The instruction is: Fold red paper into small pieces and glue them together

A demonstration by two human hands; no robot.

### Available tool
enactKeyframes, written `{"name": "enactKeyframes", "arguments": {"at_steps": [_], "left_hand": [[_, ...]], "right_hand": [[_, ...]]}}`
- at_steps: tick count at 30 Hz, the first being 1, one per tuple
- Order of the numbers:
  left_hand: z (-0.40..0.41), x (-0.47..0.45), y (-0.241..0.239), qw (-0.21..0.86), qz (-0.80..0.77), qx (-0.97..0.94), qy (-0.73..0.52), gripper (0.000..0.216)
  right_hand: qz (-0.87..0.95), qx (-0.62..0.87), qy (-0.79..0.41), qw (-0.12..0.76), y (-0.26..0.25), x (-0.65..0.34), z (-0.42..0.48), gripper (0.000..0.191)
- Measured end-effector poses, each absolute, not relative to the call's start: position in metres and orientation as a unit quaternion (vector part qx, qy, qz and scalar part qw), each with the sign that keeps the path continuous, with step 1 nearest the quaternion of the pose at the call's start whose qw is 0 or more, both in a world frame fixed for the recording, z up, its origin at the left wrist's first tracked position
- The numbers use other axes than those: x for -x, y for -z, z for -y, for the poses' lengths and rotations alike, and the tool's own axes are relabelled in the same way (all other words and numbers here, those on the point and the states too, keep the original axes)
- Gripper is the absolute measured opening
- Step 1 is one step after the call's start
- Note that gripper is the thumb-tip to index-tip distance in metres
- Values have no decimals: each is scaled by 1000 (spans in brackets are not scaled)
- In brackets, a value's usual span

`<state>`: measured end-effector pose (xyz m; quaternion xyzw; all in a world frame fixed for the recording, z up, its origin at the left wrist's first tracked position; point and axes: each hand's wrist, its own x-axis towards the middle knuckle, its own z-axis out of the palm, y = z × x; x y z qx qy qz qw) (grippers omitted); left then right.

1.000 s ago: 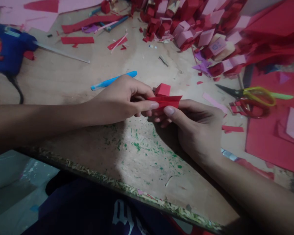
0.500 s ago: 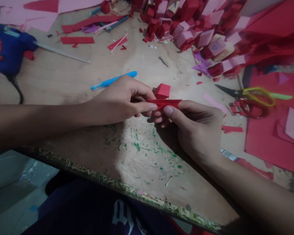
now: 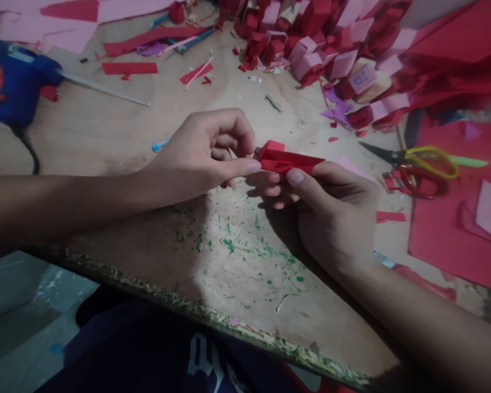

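Observation:
A folded strip of red paper [image 3: 288,162] is pinched between the thumb and fingers of my right hand [image 3: 337,210], above the table. At the strip's left end is my left hand [image 3: 213,147], its thumb stretched out close to the paper and its index finger bent and apart from the thumb. Whether the left thumb touches the strip, I cannot tell. Just behind the strip shows the top of a small red paper box [image 3: 275,146], partly hidden. A blue pen [image 3: 160,146] lies mostly covered by my left hand.
A blue glue gun [image 3: 22,82] with a glue stick lies at the left. Scissors [image 3: 417,164] with yellow and red handles lie at the right by red paper sheets [image 3: 442,229]. Many small red and pink paper boxes [image 3: 306,54] are heaped at the back. Paper scraps are scattered about.
My left fingers have lifted off the strip and moved up and slightly left. The right hand has shifted a little right with the strip, which now shows more of its folded length.

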<state>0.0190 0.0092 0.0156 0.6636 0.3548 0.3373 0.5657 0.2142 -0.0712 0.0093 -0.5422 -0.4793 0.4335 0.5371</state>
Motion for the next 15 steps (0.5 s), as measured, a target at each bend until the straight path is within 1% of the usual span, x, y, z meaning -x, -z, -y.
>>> {"name": "enactKeyframes", "arguments": {"at_steps": [2, 9, 12, 15], "left_hand": [[-9, -18, -16, 559, -357, -666, -343, 14], [-9, -17, -15, 536, -347, -688, -345, 4], [-10, -18, -14, 529, -350, -692, -345, 4], [-10, -19, -13, 529, -351, -698, -332, 4]], "right_hand": [[473, 538, -435, 545, -7, -215, 71, 7], [463, 548, -460, 523, -10, -217, 72, 11], [464, 553, -457, 520, -11, -216, 73, 14], [471, 552, -449, 521, -11, -215, 73, 12]]}}
